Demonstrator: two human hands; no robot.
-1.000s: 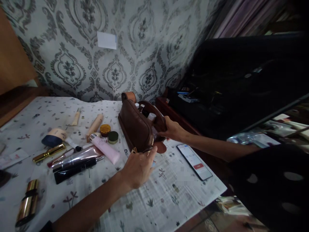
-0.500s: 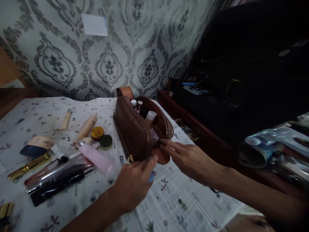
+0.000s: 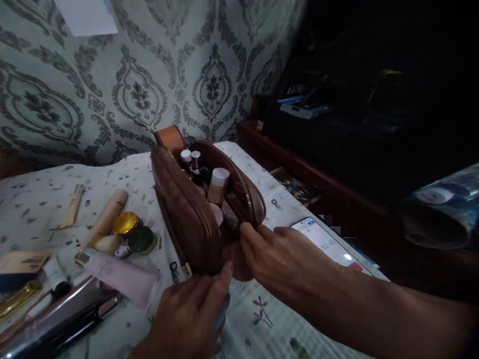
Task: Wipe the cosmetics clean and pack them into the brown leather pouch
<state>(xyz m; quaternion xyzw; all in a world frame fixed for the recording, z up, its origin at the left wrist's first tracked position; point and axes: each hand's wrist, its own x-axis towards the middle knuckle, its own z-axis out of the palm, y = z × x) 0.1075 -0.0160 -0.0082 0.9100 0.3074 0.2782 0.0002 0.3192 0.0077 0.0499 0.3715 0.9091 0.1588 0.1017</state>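
Note:
A brown leather makeup bag [image 3: 187, 214] stands unzipped on the cloth, its mouth spread wide. Inside it I see a white-capped bottle [image 3: 218, 185], a silver-capped bottle [image 3: 195, 162], a small white cap [image 3: 186, 156] and a glittery item [image 3: 230, 217]. My right hand [image 3: 279, 254] is closed on the bag's near end at the right side of the opening. At the near left corner, my left hand [image 3: 190, 309] has its fingers curled and its thumb against the bag's end flap. A bit of blue shows under that hand; what it is, I cannot make out.
Left of the bag lie a pink tube [image 3: 121, 279], a gold-lidded jar [image 3: 126, 223], a dark green jar [image 3: 142, 240], a beige tube [image 3: 107, 217] and several other cosmetics. A lit phone [image 3: 318, 239] rests behind my right forearm. A patterned wall [image 3: 142, 89] rises at the back.
The view has moved closer and turned right, so the bag appears larger and the phone has come into sight. Both hands stay at the bag's near end, whose mouth looks wider.

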